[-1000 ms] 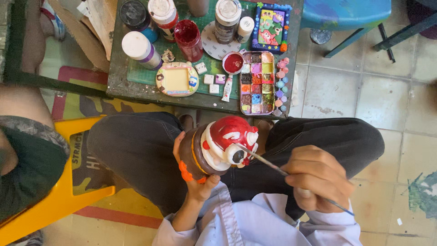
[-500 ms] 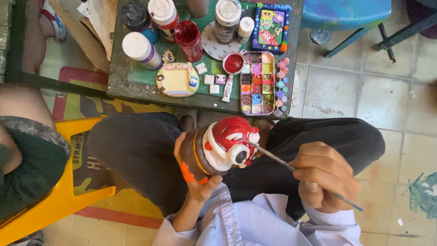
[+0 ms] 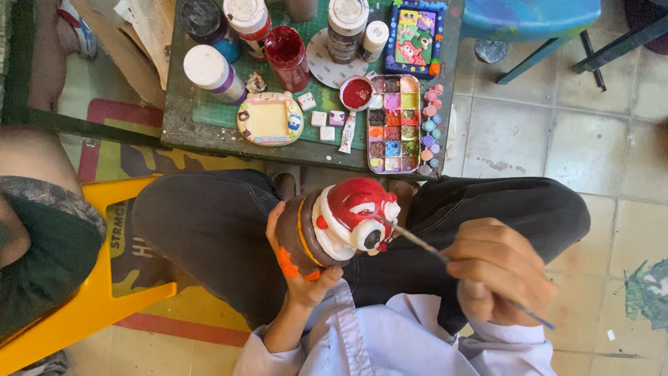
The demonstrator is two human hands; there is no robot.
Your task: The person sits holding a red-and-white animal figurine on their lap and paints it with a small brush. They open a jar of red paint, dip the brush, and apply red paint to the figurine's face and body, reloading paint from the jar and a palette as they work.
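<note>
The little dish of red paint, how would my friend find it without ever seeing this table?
Start at the green table. Find the long paint tray with many colored squares near its right end. The small round dish touches that tray's top left corner, the only open bowl there, filled with red.

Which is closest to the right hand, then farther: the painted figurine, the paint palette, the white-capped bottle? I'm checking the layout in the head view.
From the right hand:
1. Painted figurine, just to its left, held in the left hand, brush tip at its face.
2. Paint palette, ahead on the table's near edge.
3. White-capped bottle, far left on the table.
</note>
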